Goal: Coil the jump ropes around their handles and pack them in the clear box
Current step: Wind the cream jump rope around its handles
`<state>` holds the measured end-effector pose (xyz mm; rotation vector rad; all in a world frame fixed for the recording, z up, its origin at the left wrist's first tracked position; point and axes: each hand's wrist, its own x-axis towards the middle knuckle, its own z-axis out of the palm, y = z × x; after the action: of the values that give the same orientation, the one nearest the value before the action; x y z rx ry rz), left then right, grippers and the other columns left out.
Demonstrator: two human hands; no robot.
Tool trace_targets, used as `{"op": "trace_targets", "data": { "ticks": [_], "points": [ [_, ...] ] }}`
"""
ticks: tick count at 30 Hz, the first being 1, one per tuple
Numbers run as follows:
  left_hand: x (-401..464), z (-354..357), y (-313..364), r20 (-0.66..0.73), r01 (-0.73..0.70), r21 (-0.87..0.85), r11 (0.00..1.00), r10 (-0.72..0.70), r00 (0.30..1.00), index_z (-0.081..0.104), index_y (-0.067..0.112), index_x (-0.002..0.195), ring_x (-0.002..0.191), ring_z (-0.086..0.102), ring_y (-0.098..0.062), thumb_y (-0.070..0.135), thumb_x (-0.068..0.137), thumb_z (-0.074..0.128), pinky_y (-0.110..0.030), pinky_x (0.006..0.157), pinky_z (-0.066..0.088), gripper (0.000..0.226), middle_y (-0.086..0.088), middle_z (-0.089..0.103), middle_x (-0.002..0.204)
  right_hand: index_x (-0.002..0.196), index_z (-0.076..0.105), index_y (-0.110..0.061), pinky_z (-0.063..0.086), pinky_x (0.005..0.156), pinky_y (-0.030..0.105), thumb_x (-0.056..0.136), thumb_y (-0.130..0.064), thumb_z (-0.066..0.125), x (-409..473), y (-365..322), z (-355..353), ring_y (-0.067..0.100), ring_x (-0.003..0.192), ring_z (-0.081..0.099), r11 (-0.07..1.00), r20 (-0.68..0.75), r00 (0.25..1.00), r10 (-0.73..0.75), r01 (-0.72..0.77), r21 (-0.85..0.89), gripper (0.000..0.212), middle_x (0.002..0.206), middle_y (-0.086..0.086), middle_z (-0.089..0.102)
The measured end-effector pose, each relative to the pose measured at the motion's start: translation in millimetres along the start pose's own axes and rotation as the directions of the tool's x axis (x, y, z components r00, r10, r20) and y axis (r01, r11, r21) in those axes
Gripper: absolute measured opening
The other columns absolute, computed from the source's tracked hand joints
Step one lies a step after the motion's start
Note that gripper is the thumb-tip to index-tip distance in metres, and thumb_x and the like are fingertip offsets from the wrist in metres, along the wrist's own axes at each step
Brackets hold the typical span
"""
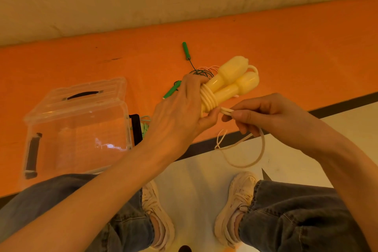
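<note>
Handles (229, 84), yellow and paired, are clamped in the left hand (180, 112), long axis pointing up-right. Rope (208, 98) coils round them; its free end runs right into the right hand's (263, 114) pinch. Clear box (77, 129), apparently empty, sits left on the table (286, 47).

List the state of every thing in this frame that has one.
Yellow handles: paired, gripped by left hand, several coils on.
Cream rope: tail loose, pinched by right hand.
Clear box: open, looks empty, lid tilted back.
Green jump rope: uncoiled, tangled on orange table.
</note>
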<state>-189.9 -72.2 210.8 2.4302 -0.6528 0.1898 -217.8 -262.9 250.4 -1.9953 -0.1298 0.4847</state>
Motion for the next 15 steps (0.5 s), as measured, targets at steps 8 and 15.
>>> {"op": "trace_targets", "data": {
  "ticks": [8,15],
  "points": [
    [1.7,-1.6,-0.2,0.121,0.002,0.042,0.999,-0.007,0.993,0.040,0.015,0.125,0.065,0.041,-0.010,0.042,0.086,0.056,-0.026,0.047,0.031,0.050,0.007,0.042,0.100,0.092,0.072,-0.013,0.043,0.055,0.014,0.095,-0.023,0.048,0.1,0.2,1.5,0.007,0.054,0.050,0.998,0.006,0.998,0.069,-0.069,0.015,0.026,0.063,-0.003,0.059],
    [2.2,-3.2,-1.4,0.130,-0.008,0.059,0.998,0.001,0.991,0.041,0.017,0.126,0.064,0.040,-0.009,0.041,0.084,0.060,-0.030,0.050,0.033,0.053,0.009,0.044,0.096,0.088,0.070,-0.010,0.048,0.068,0.035,0.089,-0.033,0.052,0.0,-0.2,1.4,0.015,0.053,0.054,0.974,0.034,0.984,0.177,-0.180,0.134,0.029,0.062,0.002,0.063]
  ]
}}
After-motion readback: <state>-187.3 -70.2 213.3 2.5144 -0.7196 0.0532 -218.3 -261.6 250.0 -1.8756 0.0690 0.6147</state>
